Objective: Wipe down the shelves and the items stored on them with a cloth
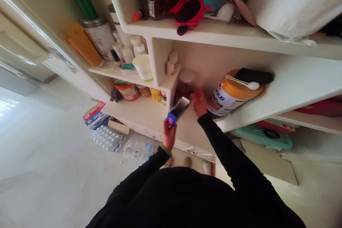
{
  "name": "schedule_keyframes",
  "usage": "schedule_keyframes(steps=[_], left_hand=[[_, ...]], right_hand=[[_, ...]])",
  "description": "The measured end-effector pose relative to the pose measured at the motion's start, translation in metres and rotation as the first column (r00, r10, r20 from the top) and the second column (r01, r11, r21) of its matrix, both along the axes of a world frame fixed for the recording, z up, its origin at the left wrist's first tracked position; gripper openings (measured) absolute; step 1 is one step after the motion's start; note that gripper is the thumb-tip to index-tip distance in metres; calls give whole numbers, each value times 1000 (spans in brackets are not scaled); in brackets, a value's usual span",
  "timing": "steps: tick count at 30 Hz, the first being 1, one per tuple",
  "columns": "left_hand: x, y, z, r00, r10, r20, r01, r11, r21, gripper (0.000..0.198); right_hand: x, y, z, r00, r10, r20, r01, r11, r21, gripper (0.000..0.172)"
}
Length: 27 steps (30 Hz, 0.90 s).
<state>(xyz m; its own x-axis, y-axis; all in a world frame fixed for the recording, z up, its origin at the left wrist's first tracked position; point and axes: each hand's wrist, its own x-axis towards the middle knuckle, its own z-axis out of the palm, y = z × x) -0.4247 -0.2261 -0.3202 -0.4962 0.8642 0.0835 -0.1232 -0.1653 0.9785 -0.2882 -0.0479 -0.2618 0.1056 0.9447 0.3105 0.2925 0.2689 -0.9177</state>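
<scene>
My left hand [169, 134] grips a small blue and dark box [177, 110] and holds it tilted above the white shelf [145, 114]. My right hand [199, 102] reaches into the shelf bay and is smeared by motion. It sits at the base of a clear jar with a pale lid and dark contents [185, 84]; whether it grips the jar I cannot make out. Just right of that hand lies a tipped can with an orange top [229, 94], a white spoon [244, 82] resting on it.
Red sunglasses [188, 11], dark bottles [153, 0] and a white bag [291, 3] fill the upper shelf. A paper cup [143, 67], small white bottles and a metal tin [100, 37] stand at left. Packs of water bottles [108, 138] and cartons lie on the floor.
</scene>
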Motion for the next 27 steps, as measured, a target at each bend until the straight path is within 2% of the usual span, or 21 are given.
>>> schedule_keyframes(steps=[5, 7, 9, 14, 18, 23, 27], left_hand=[[-6, 16, -16, 961, -273, -40, 272, 962, -37, 54], [-4, 28, -24, 945, -323, -57, 320, 945, -64, 54], [1, 43, -32, 933, -349, -88, 341, 935, -96, 54], [13, 85, -48, 927, -319, -196, 284, 941, -186, 52], [24, 110, -57, 919, -273, -284, 206, 948, -243, 42], [38, 120, -62, 910, -199, -364, 111, 962, -249, 33], [44, 126, -65, 904, -150, -400, 51, 968, -247, 21]], right_hand=[[46, -82, -42, 977, 150, -150, -178, 964, -197, 66], [55, -103, -60, 976, 155, -152, -192, 943, -272, 64], [57, -112, -74, 983, 127, -130, -164, 929, -332, 57], [50, -95, -92, 1000, 7, -12, -11, 915, -403, 36], [43, -76, -100, 995, -54, 86, 85, 906, -415, 32], [41, -72, -112, 981, -75, 179, 143, 902, -407, 40], [44, -72, -117, 973, -77, 217, 149, 929, -339, 39]])
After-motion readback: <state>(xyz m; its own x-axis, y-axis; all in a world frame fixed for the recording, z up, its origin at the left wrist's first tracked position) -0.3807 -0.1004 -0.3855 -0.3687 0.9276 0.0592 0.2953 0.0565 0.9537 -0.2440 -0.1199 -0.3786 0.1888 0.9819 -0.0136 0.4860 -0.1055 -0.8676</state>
